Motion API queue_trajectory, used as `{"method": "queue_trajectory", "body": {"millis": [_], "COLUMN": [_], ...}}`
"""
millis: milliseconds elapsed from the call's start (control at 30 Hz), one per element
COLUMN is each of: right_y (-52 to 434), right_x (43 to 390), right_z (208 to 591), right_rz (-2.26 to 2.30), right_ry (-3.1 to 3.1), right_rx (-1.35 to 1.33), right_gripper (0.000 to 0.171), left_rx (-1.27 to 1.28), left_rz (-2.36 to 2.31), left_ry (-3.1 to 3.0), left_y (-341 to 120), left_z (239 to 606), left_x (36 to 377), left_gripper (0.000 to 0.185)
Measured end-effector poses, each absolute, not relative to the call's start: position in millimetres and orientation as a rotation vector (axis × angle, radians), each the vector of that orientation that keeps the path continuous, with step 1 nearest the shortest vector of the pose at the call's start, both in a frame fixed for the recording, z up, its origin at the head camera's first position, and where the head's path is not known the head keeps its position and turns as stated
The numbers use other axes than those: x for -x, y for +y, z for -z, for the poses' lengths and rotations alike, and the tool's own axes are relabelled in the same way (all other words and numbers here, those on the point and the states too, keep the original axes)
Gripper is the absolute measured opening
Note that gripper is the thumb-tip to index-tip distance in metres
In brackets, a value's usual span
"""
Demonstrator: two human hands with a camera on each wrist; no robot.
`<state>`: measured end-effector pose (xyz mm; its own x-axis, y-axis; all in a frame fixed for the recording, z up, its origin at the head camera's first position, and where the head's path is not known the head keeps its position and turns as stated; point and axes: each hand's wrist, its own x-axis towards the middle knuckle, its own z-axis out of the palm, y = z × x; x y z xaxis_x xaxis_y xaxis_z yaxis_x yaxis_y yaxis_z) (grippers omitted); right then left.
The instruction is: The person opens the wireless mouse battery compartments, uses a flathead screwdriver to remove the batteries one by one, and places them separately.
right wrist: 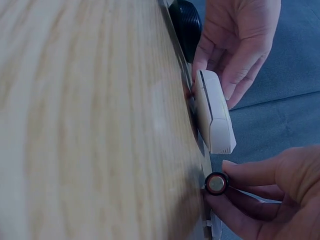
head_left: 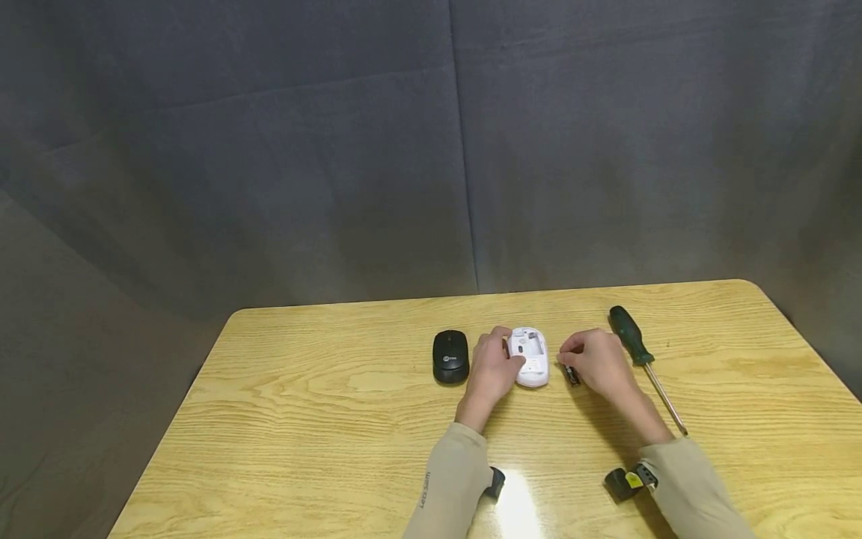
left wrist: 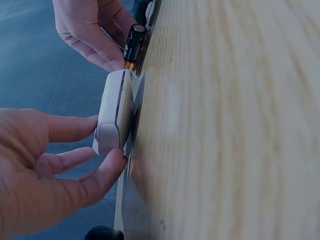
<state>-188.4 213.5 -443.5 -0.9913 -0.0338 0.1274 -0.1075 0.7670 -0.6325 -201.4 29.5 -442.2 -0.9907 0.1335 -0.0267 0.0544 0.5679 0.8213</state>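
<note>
A white computer mouse (head_left: pixel 530 372) lies upside down on the table, its battery compartment uncovered and facing up. My left hand (head_left: pixel 494 365) grips it at its left side, thumb and fingers on its edges, as the left wrist view also shows around the white mouse (left wrist: pixel 111 112). Just to the right, my right hand (head_left: pixel 599 363) pinches a dark cylindrical battery (head_left: pixel 572 376) between thumb and fingers. The battery (right wrist: pixel 216 184) shows its round end in the right wrist view. It is apart from the mouse.
A black mouse (head_left: pixel 450 356) rests right side up, left of my left hand. On the right, a screwdriver with a dark green handle (head_left: pixel 629 335) and a metal shaft (head_left: pixel 665 398) lies beside my right hand. Grey cloth (head_left: pixel 337 187) hangs behind the wooden table (head_left: pixel 323 419).
</note>
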Motion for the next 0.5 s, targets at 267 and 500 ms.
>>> {"method": "queue_trajectory", "body": {"millis": [267,500], "right_y": [212.3,214.9], "right_x": [188.2,188.0], "right_z": [441.9,433.2], "right_rz": [-0.925,-0.922], "right_ry": [-2.844,-2.800], "right_rx": [-0.185,-0.189], "right_gripper": [0.007,0.013], "left_rx": [-0.152,-0.146], "left_rz": [-1.284,-1.259], "left_ry": [2.832,2.880], "left_y": [21.5,1.7], "left_z": [433.8,422.9], "left_x": [201.1,202.2], "left_gripper": [0.038,0.037]}}
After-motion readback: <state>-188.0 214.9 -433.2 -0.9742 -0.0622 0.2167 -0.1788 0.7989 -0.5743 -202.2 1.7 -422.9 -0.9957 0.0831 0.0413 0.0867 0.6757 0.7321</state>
